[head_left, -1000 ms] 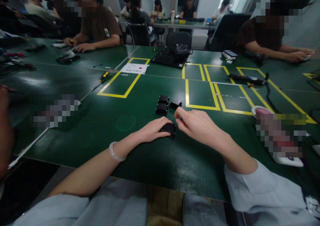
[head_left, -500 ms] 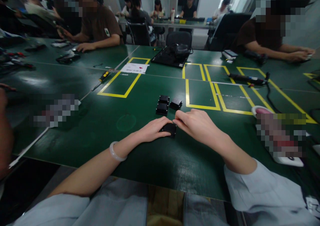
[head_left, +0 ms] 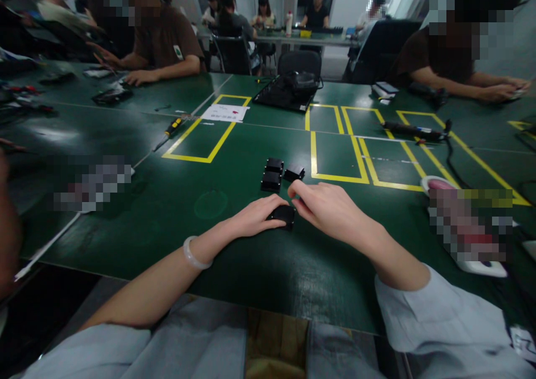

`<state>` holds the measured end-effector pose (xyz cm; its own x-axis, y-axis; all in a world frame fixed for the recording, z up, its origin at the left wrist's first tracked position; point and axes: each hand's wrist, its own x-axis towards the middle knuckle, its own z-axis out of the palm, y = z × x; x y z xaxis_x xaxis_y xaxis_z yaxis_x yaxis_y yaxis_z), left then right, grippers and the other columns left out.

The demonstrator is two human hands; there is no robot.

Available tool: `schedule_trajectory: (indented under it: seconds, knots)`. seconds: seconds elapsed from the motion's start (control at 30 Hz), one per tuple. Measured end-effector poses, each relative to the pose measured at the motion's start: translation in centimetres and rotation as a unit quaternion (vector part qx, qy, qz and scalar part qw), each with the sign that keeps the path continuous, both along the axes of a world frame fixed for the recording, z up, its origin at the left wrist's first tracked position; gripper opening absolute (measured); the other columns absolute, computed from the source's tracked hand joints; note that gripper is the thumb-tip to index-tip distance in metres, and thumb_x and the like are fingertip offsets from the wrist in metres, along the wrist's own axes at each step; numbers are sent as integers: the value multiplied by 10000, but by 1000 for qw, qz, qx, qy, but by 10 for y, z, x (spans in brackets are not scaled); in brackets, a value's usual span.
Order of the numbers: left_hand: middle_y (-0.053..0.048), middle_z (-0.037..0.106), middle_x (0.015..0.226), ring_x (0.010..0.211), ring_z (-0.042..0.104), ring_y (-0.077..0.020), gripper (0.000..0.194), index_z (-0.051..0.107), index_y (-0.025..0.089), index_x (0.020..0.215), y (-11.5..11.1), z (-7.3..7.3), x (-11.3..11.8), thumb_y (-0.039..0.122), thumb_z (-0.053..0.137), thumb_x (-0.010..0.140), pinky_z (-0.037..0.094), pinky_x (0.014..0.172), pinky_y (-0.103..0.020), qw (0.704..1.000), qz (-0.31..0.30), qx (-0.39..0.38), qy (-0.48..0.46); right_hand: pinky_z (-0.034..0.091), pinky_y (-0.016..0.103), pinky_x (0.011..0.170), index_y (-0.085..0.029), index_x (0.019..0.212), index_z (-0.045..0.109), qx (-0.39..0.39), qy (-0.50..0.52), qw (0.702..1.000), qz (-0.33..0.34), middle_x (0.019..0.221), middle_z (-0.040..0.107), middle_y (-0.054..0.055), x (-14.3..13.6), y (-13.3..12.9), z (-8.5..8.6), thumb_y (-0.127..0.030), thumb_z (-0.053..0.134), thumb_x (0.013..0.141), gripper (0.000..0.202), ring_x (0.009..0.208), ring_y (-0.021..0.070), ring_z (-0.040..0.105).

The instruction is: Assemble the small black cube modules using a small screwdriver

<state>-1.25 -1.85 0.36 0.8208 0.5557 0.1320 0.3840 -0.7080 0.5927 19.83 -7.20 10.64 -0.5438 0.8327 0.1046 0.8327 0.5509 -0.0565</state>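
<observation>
On the green table (head_left: 234, 256) lies a small black block-like part (head_left: 285, 215) with tiny bright spots at its corners. My left hand (head_left: 260, 216) grips it from the left side, thumb along the near edge and fingers over the far edge. Close by its right end, my right hand (head_left: 322, 203) is curled with thumb and forefinger together; whatever sits between them is hidden. Just beyond are a pair of joined black parts (head_left: 272, 174) and a single tilted black part (head_left: 294, 172), both untouched.
Yellow tape outlines (head_left: 339, 179) mark the table farther off. A yellow-and-black screwdriver (head_left: 173, 126) lies left, a black cylindrical tool (head_left: 414, 133) right. At the back rests a black flat panel (head_left: 285, 95). A white-edged device (head_left: 481, 267) is near my right arm. Other people sit around.
My right hand has shifted slightly to the left and its fingers have curled a little differently. My left hand and the black part stay in place.
</observation>
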Motion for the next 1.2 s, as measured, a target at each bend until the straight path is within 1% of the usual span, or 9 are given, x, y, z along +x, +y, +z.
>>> schedule_trajectory:
  seconds: [0.07,0.2,0.43,0.6,0.8,0.9,1.0,1.13,1.2]
  knots:
    - [-94,571,1223,1130,570,-268,399,487,202,1258,0,0,0,451,535,950,448,984,-394,1000,-2,2,1,248,279,581,-182,1058,523,1,9,1000,2,782,673,34,0,0,0,-262,385,967,184,658,174,598]
    - [-81,587,1172,1100,579,-257,377,505,203,1232,0,1,0,452,537,951,461,954,-378,1000,-8,2,5,257,291,594,-183,957,544,-8,-21,1000,-11,738,671,45,0,0,2,-354,335,1006,275,650,188,600]
    - [-93,569,1235,1134,571,-266,401,491,199,1252,0,-2,0,449,550,944,445,988,-385,1000,0,6,4,275,278,600,-176,1072,506,2,26,1000,6,804,667,34,0,-2,1,-222,425,931,169,705,178,611]
    - [-83,580,1193,1119,574,-263,377,507,207,1232,1,-3,0,447,548,945,456,971,-385,1000,-2,6,4,267,292,607,-182,968,535,1,-18,1000,-7,732,663,39,-1,0,1,-351,343,997,258,652,184,596]
    - [-94,562,1252,1160,559,-270,404,476,207,1261,1,-3,-1,454,539,949,444,995,-396,1000,-3,9,3,267,278,597,-180,1053,511,0,31,999,8,821,669,35,-1,-3,1,-194,440,903,167,695,171,606]
    - [-88,571,1230,1138,568,-264,400,482,205,1259,1,-3,-1,447,549,947,449,983,-388,1000,-3,10,1,257,281,586,-182,1016,519,3,23,1000,6,782,661,31,-1,-3,1,-274,423,947,150,678,178,601]
    - [-85,576,1215,1129,573,-262,390,487,207,1252,1,-2,-1,446,544,950,454,969,-380,1000,-6,14,4,230,284,570,-182,977,533,1,-14,1000,-7,702,645,29,0,-2,0,-340,340,999,251,614,176,579]
    - [-96,560,1256,1146,568,-268,403,471,200,1261,1,-2,-1,447,542,951,447,984,-390,1000,-3,19,8,238,271,572,-174,1054,517,-2,13,1000,11,748,653,31,0,-2,-1,-248,391,963,172,644,168,586]
    - [-91,563,1243,1135,570,-264,390,480,201,1249,1,-2,-1,446,542,951,450,979,-387,1000,-4,17,8,246,270,578,-171,1063,516,1,25,1000,9,760,654,34,0,-3,-1,-250,415,952,170,661,171,593]
